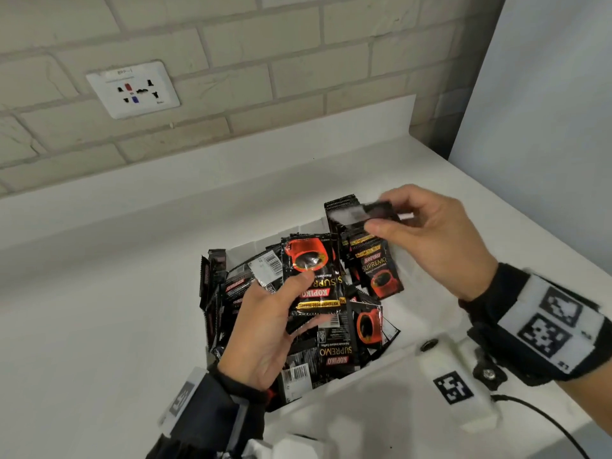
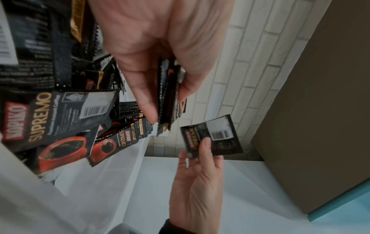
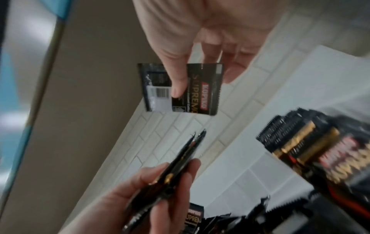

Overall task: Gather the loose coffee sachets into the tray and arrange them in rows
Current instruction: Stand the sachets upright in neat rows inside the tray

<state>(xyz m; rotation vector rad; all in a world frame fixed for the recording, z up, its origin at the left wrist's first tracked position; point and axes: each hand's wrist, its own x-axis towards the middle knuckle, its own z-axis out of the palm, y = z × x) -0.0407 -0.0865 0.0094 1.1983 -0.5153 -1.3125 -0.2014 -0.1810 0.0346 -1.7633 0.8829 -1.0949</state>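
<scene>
Coffee sachets, black foil packets (image 1: 334, 351) printed with a red cup and "KOPIKO SUPREMO", lie jumbled in the white shallow tray (image 1: 246, 250) on the white countertop (image 1: 99, 293), overlapping at all angles, some face up, some showing barcodes.

Left hand (image 1: 265, 329): palm up, just above the near part of the heap. Thumb on top, fingers beneath, clamped on a thin fan of several black foil sachets (image 1: 311, 276); the top one shows the red cup and reads upside down from the wearer's side. In the left wrist view the fan (image 2: 168, 95) is edge-on between thumb and fingers, count not readable. Heap directly below this grip.

Right hand (image 1: 430, 240): raised beyond and to the right of the left-hand fan, apart from it. Thumb and fingertips pinch a single black sachet (image 1: 377, 212), blurred in the head view. Right wrist view shows this sachet (image 3: 180, 87) back side out, barcode and "SUPREMO" visible, thumb across its middle.

Beyond the pinched sachet, at the tray's far right corner, a packed row of upright sachets (image 1: 342, 207) stands on edge, serrated tops up. Farther still: pale brick wall (image 1: 298, 61) carrying a white socket plate (image 1: 132, 89).
</scene>
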